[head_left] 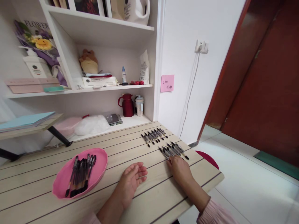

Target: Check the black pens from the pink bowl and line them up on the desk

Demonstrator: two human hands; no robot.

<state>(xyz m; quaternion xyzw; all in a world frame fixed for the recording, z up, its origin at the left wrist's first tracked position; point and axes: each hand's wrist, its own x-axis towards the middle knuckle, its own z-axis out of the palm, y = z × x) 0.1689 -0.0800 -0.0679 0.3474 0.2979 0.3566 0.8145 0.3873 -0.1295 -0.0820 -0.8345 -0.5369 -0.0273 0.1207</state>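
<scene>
Left hand half-open, empty. Right hand narrowed at nearer pens, just ahead; cannot tell if gripping. Slim, clear-barrelled, black-capped; long axes slanting away leftward, visible caps bodyward. Farther beyond right hand, second pen row, likewise aligned.

Free lane on tabletop between pink tray and far pen row, running beyond left hand. Bare gap between left hand and right hand also passable. Near pen row plus right hand block right side; only narrow gap between pen rows. Black riser leg obstructs past pink tray.
</scene>
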